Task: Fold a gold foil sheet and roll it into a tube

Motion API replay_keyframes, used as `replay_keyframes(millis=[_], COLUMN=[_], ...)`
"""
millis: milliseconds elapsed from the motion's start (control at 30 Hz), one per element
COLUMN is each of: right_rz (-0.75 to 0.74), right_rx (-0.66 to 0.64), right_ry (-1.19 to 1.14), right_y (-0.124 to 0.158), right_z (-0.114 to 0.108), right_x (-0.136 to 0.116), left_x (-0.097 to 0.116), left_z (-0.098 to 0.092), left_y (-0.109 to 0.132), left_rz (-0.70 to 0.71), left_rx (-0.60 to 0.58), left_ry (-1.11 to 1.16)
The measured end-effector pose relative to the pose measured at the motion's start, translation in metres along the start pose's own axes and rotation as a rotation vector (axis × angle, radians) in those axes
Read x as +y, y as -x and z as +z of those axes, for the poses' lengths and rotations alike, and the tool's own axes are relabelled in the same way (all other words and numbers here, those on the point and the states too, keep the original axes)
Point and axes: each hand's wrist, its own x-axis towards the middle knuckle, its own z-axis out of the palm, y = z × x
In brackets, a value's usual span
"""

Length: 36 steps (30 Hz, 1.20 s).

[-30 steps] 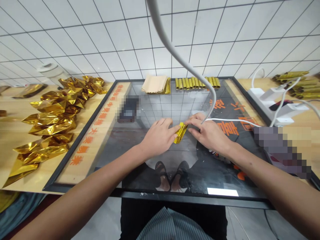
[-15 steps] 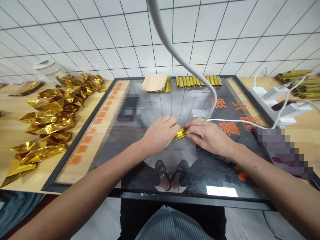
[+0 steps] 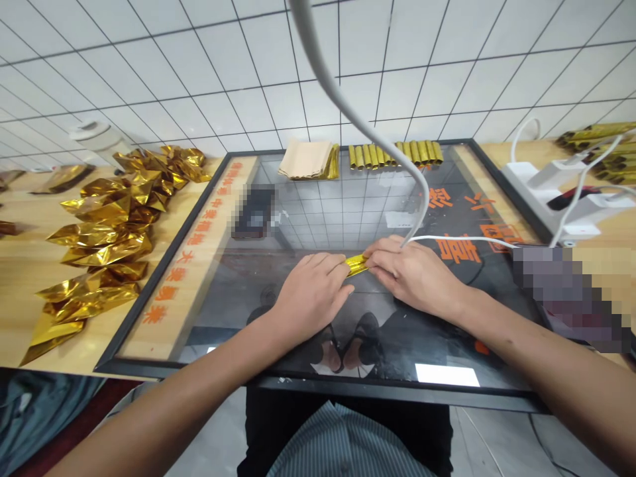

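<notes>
A small rolled piece of gold foil paper (image 3: 356,265) lies low over the glass-topped board (image 3: 318,371), between my two hands. My left hand (image 3: 314,291) has its fingers closed over the left end, thumb pointing right beneath it. With fingers and thumb pressed together, my right hand (image 3: 408,273) grips the right end. Both ends are hidden under the fingers. Beyond the hands, a row of gold paper rolls (image 3: 380,156) lines the board's far edge, beside a stack of paper sheets (image 3: 307,160) with gold foil showing at its right side.
Folded gold foil pieces (image 3: 106,233) are heaped on the wooden table at left. A dark phone (image 3: 254,213) rests on the board. A thick white cable (image 3: 342,99) hangs down in front of my right hand. At right are a power strip (image 3: 534,192) and more gold rolls (image 3: 606,149).
My left hand has turned and moved slightly down, its thumb now apart below the roll. The gold roll lies more level. My right hand shifted only a little; the view moved slightly.
</notes>
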Motion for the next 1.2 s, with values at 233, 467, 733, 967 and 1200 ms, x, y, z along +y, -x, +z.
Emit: replay_keyframes(millis=[233, 467, 733, 967, 1200], right_rz=[-0.05, -0.063, -0.033, 0.111, 0.198], right_rx=[-0.072, -0.085, -0.038, -0.038, 0.047], right_ry=[-0.054, -0.142, -0.259, -0.241, -0.251], right_y=[0.0, 0.002, -0.001, -0.001, -0.004], right_z=[-0.008, -0.012, -0.008, -0.005, 0.001], right_x=[0.004, 0.018, 0.019, 0.015, 0.011], left_x=[0.001, 0.005, 0.006, 0.006, 0.006], left_z=[0.013, 0.013, 0.017, 0.012, 0.012], left_y=[0.001, 0.0, 0.0, -0.007, -0.013], left_rz=[0.006, -0.061, -0.181, -0.32, -0.409], left_rx=[0.136, 0.168, 0.227, 0.221, 0.213], left_ry=[-0.057, 0.027, 0.147, 0.231, 0.261])
